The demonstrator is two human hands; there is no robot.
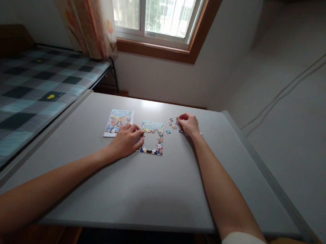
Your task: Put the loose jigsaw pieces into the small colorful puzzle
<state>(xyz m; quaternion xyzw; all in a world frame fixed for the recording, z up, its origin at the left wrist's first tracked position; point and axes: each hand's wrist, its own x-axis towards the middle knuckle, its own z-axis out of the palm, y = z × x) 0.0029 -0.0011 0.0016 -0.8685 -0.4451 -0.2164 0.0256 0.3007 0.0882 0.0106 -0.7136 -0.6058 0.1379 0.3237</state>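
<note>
A partly built jigsaw puzzle [159, 138] lies on the grey table [152, 188]; its border is joined and its middle is bare. My left hand [126, 140] rests at the puzzle's left edge, fingers curled and pressed on the frame. My right hand [189, 124] is pinched over a small scatter of loose puzzle pieces [172, 123] to the right of the frame; what its fingertips grip is too small to name. A colourful reference picture card [118, 122] lies flat just left of the puzzle, behind my left hand.
A bed with a checked cover [22, 90] runs along the table's left side. A window [156, 13] with a curtain [86, 16] is behind the table. A wall with a cable [288, 86] stands close on the right.
</note>
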